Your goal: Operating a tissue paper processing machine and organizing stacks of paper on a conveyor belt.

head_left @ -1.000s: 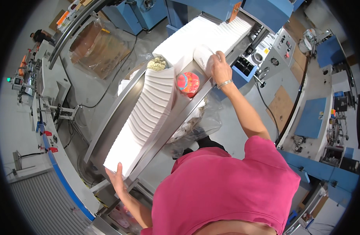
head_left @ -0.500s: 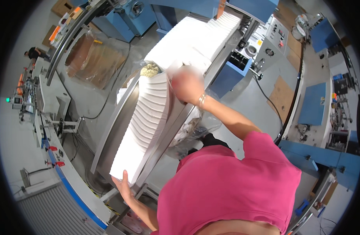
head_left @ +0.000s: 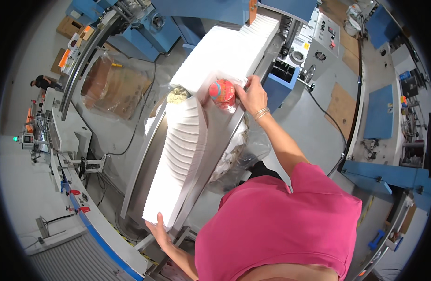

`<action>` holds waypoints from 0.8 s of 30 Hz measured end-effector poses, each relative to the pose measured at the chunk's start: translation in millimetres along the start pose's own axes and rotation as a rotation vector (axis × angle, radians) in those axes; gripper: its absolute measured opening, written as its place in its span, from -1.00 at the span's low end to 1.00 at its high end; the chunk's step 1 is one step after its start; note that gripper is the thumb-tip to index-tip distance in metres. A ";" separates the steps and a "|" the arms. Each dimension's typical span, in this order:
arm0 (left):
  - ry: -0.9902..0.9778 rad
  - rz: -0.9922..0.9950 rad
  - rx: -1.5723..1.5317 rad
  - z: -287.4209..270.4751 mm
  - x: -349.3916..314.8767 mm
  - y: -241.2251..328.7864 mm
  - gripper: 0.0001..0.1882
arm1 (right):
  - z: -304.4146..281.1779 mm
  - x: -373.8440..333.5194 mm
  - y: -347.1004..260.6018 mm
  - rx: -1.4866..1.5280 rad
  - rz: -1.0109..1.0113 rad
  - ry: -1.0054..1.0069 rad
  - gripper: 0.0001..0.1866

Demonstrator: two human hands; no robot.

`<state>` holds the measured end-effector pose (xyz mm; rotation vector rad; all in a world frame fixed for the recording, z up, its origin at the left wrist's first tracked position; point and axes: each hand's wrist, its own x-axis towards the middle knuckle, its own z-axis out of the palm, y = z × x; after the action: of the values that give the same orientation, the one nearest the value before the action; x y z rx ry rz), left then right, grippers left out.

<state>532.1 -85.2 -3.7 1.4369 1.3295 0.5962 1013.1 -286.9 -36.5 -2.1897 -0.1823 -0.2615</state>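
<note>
A long row of white sheets [head_left: 175,159], fanned and leaning in its middle, lies in a metal trough [head_left: 131,187]. At its near end my left hand [head_left: 160,232] is closed around the bottom corner, thumb on the side. Farther up, a larger white stack [head_left: 208,54] fills the trough. My right hand [head_left: 254,97], with bracelets at the wrist, has its thumb and fingers curled at that stack's near right corner; part of the grip is hidden. Beside the thumb sits a red round container [head_left: 223,92]. A crumpled yellowish bundle [head_left: 179,96] rests between the two stacks on the left.
Blue machine housing [head_left: 196,11] stands at the trough's far end, with a control panel [head_left: 325,35] to its right. Plastic bags [head_left: 234,154] hang along the trough's right side. A plastic-wrapped cardboard pile [head_left: 110,86] lies on the floor at left. A person [head_left: 44,83] is far left.
My right hand has moved right, off the red container, to the stack's corner; the container now shows. My left hand stays at the row's near end. The whole view has shifted slightly.
</note>
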 end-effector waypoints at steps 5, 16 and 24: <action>0.007 0.004 -0.015 4.5 -5.6 4.3 -0.08 | 18.2 6.3 12.3 0.085 -0.291 0.085 -0.82; 0.020 0.000 0.000 4.4 -5.0 3.8 -0.12 | 25.7 17.4 36.2 -0.054 -0.217 0.061 -0.66; 0.014 -0.006 -0.007 1.5 -3.0 0.9 -0.12 | -4.5 -4.9 19.4 -0.096 -0.021 -0.039 -0.62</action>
<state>533.0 -88.4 -2.5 1.4253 1.3411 0.6079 1012.2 -302.1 -50.2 -2.2905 -0.2181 -0.2443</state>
